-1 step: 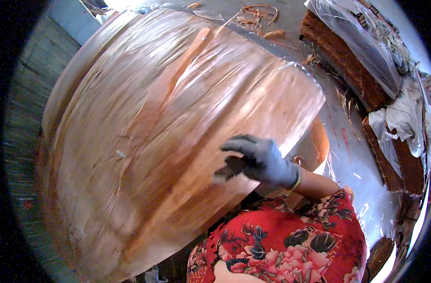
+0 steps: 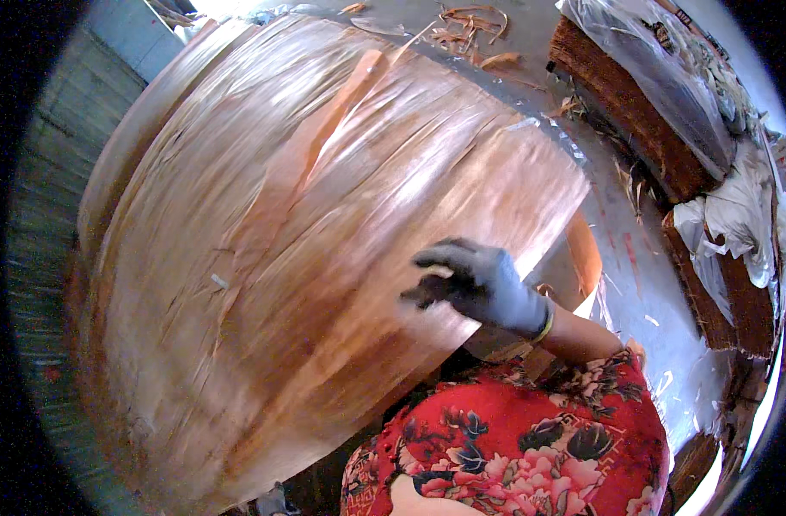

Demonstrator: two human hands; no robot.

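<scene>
A wide stack of thin, pale reddish-brown wood veneer sheets (image 2: 324, 224) fills the middle, its surface wrinkled and split in places. My right hand (image 2: 488, 288), in a grey and black work glove, is over the near right part of the top sheet. Its fingers are apart, with no thing visible between them; whether the fingertips touch the veneer is unclear. A narrow, darker orange veneer strip (image 2: 346, 103) lies across the sheets toward the far side. At the lower edge, by the stack's near side, a small grey patch (image 2: 274, 500) may be my left gloved hand; its fingers cannot be made out.
To the right, brown veneer stacks (image 2: 642, 120) stand under clear plastic sheeting (image 2: 668, 77) and white cloth-like wrapping (image 2: 741, 211). Veneer scraps (image 2: 475, 26) litter the grey floor (image 2: 621, 249). A curved orange veneer piece (image 2: 585, 254) stands beside the stack. A grey-green ribbed surface (image 2: 53, 258) runs along the left.
My right hand has shifted slightly to the right. The top sheet's far right edge has dropped a little, showing more of the dark, flake-covered edge beyond it.
</scene>
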